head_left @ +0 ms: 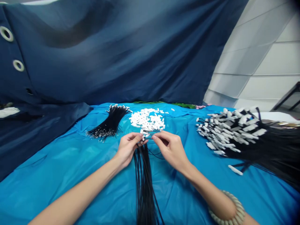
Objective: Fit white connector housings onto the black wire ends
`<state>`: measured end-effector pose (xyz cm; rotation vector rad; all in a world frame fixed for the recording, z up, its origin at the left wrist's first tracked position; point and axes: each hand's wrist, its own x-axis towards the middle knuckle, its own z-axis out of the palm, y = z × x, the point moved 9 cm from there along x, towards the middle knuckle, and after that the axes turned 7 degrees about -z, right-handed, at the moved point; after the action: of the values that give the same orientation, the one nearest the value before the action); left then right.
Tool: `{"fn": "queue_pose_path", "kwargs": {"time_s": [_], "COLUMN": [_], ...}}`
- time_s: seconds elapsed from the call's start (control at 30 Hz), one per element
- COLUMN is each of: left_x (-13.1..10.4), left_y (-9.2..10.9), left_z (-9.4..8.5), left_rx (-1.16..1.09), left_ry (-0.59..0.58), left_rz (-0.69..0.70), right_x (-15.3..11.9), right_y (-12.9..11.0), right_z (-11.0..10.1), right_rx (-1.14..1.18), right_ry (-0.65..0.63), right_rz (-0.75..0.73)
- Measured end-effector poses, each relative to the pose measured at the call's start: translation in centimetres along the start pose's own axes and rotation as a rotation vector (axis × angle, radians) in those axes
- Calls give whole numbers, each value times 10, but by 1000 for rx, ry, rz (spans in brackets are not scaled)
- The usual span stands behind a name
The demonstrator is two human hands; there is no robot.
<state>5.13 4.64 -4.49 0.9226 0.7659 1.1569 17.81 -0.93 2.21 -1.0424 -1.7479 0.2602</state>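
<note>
Left hand: closed pinch on small white plastic connector. Right hand: narrow pinch on one of thin black wires, probably light, limp; best gripped near tip.

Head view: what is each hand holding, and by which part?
Left hand: a white connector, its exact held part unclear. Right hand: a thin black wire, apparently pinched near that connector.

Single head-worn view, forward and down
</note>
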Motion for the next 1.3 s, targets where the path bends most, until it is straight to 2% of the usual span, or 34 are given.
{"fn": "queue_pose_path", "kwargs": {"time_s": [0.63, 0.9, 1.3], "left_x": [-1, -1, 1], "left_y": [2, 1, -4], "left_z": [2, 3, 1], "left_rx": [102, 81, 79], "left_ry": [-3, -23, -31], "left_rz": [54, 43, 18], "right_x": [-2, -1, -4], "right_y": [8, 6, -6], "right_z": [4, 0, -2], "right_rx": [42, 4, -221], "right_ry": [-32, -5, 35], "right_rz": [82, 52, -101]}}
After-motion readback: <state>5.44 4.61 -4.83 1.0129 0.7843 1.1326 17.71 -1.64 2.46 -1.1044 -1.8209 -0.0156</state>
